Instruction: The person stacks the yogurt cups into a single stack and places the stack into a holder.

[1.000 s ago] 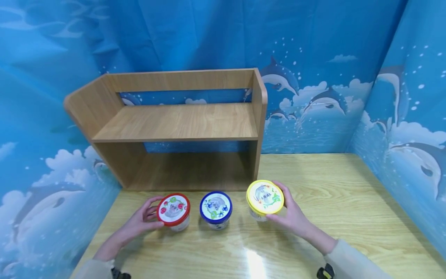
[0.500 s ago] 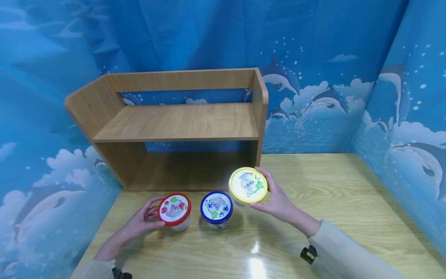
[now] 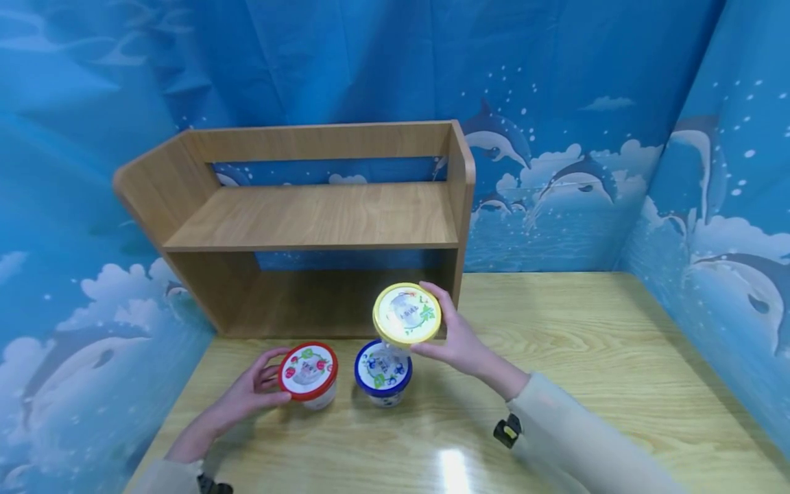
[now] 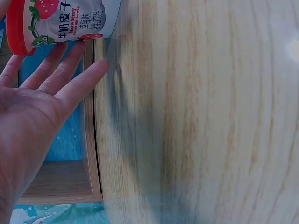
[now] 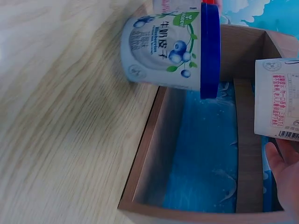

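In the head view a cup with a red lid [image 3: 308,372], printed with strawberries, stands on the table at the left. My left hand [image 3: 252,390] holds it from its left side, thumb in front and fingers behind; the left wrist view shows the fingers [image 4: 65,70] against the strawberry cup [image 4: 70,18]. A blue-lidded blueberry cup [image 3: 383,370] stands upright to its right. My right hand [image 3: 455,336] grips a yellow-lidded cup [image 3: 407,313] by its right side, raised above and behind the blue-lidded cup and covering part of its lid.
A two-level wooden shelf [image 3: 315,213] stands just behind the cups on the light wooden table [image 3: 574,357]. Its right side panel [image 3: 461,206] rises near my right hand. Blue dolphin-printed curtains [image 3: 555,137] hang behind and at both sides.
My right hand has lifted the yellow-lidded cup and carried it left and toward the shelf, from beside the blue-lidded cup to over its back edge. The left hand has stayed put.
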Tool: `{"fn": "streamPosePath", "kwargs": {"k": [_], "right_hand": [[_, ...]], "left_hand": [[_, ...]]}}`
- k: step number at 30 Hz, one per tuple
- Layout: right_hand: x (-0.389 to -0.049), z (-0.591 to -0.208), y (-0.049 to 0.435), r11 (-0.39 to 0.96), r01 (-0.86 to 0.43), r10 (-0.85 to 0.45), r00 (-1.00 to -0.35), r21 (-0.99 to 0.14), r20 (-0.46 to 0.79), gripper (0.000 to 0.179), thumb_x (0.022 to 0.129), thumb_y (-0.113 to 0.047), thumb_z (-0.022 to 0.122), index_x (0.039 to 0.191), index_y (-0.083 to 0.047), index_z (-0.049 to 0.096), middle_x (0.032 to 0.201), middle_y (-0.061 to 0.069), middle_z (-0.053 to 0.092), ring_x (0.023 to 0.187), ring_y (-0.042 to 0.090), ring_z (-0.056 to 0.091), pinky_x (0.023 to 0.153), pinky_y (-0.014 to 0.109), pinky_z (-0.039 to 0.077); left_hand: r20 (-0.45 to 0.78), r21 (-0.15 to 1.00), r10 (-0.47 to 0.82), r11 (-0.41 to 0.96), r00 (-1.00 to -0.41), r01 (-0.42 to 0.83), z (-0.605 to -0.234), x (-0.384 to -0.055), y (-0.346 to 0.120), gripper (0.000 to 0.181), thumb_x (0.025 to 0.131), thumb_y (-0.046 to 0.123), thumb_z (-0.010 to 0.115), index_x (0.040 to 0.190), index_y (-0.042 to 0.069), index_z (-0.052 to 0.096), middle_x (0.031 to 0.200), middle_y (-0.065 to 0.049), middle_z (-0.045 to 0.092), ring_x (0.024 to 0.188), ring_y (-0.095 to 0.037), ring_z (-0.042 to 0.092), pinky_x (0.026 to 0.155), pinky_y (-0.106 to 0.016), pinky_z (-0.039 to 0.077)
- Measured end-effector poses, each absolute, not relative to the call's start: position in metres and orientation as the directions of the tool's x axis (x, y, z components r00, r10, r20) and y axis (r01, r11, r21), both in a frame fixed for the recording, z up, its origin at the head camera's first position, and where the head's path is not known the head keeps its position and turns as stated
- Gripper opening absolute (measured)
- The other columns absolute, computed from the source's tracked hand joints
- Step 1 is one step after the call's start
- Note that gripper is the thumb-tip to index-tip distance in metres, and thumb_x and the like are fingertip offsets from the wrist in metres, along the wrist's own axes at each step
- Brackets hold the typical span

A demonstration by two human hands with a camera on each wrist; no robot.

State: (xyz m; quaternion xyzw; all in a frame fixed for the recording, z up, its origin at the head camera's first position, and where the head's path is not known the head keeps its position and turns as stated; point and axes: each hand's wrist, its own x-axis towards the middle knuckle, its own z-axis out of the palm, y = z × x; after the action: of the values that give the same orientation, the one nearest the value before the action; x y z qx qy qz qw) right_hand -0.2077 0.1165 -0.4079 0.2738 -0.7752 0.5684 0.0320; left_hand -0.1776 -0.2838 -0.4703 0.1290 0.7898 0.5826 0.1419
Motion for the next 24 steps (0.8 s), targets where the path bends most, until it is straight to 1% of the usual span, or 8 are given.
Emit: {"fn": "streamPosePath", "kwargs": {"k": [4,7,10,14,17,19,21,24], "right_hand": [[-0.212,-0.408,0.105,0.193,-0.459,-0.4,-0.844,-0.867,0.358,0.098,0.075,-0.014,0.083,0.151,-0.018,0.022,0.148,0.012,0.037,0.134,0.031,0.038,0.11,0.051,0.028],[-0.215,-0.408,0.097,0.186,-0.46,-0.406,-0.84,-0.868,0.359,0.097,0.075,-0.015,0.083,0.151,-0.018,0.023,0.146,0.013,0.039,0.133,0.031,0.039,0.111,0.052,0.025],[-0.217,-0.408,0.09,0.192,-0.461,-0.406,-0.841,-0.866,0.357,0.097,0.074,-0.017,0.083,0.151,-0.018,0.023,0.145,0.013,0.041,0.131,0.03,0.041,0.11,0.053,0.026],[-0.222,-0.41,0.082,0.207,-0.484,-0.411,-0.832,-0.85,0.373,0.098,0.075,-0.023,0.082,0.151,-0.017,0.021,0.145,0.014,0.041,0.131,0.03,0.041,0.109,0.055,0.027],[-0.225,-0.413,0.075,0.208,-0.513,-0.411,-0.818,-0.833,0.401,0.099,0.074,-0.022,0.082,0.151,-0.015,0.021,0.145,0.015,0.04,0.131,0.031,0.041,0.109,0.055,0.027],[-0.226,-0.414,0.071,0.216,-0.521,-0.404,-0.817,-0.826,0.41,0.099,0.073,-0.021,0.083,0.151,-0.014,0.021,0.145,0.016,0.041,0.13,0.031,0.042,0.109,0.054,0.028],[-0.226,-0.415,0.066,0.215,-0.525,-0.397,-0.817,-0.823,0.417,0.099,0.073,-0.018,0.083,0.151,-0.014,0.022,0.144,0.017,0.042,0.129,0.032,0.044,0.108,0.054,0.03],[-0.225,-0.416,0.058,0.214,-0.524,-0.389,-0.82,-0.825,0.42,0.099,0.073,-0.019,0.084,0.15,-0.014,0.023,0.139,0.018,0.047,0.125,0.033,0.048,0.105,0.053,0.035]], "left_hand": [[-0.05,0.957,0.382,0.283,-0.923,0.066,-0.468,-0.177,-0.284,0.076,0.086,0.005,0.072,0.146,-0.002,0.025,0.136,-0.034,0.045,0.124,-0.039,0.045,0.092,-0.023,0.043],[-0.058,0.957,0.378,0.283,-0.924,0.055,-0.468,-0.177,-0.284,0.076,0.086,0.006,0.072,0.146,-0.001,0.026,0.136,-0.032,0.045,0.124,-0.035,0.046,0.092,-0.023,0.044],[-0.06,0.955,0.378,0.29,-0.924,0.057,-0.467,-0.177,-0.283,0.076,0.086,0.006,0.072,0.146,-0.001,0.026,0.136,-0.033,0.045,0.123,-0.035,0.047,0.092,-0.024,0.044],[-0.047,0.954,0.381,0.292,-0.923,0.072,-0.466,-0.177,-0.283,0.075,0.086,0.005,0.072,0.145,-0.002,0.026,0.135,-0.034,0.046,0.123,-0.042,0.045,0.092,-0.025,0.044],[-0.041,0.956,0.382,0.285,-0.923,0.076,-0.466,-0.176,-0.283,0.075,0.086,0.005,0.072,0.145,-0.002,0.026,0.135,-0.034,0.046,0.123,-0.043,0.045,0.091,-0.024,0.044],[-0.029,0.957,0.387,0.278,-0.922,0.087,-0.467,-0.176,-0.283,0.075,0.086,0.004,0.072,0.145,-0.003,0.026,0.134,-0.035,0.046,0.121,-0.035,0.049,0.091,-0.024,0.044],[-0.012,0.958,0.395,0.269,-0.919,0.103,-0.468,-0.176,-0.283,0.074,0.086,0.002,0.072,0.144,-0.003,0.026,0.133,-0.036,0.046,0.118,-0.024,0.053,0.091,-0.023,0.045],[0.01,0.958,0.403,0.258,-0.915,0.124,-0.469,-0.175,-0.283,0.073,0.085,0.001,0.072,0.143,-0.005,0.027,0.131,-0.037,0.047,0.111,-0.008,0.055,0.09,-0.023,0.045]]}}
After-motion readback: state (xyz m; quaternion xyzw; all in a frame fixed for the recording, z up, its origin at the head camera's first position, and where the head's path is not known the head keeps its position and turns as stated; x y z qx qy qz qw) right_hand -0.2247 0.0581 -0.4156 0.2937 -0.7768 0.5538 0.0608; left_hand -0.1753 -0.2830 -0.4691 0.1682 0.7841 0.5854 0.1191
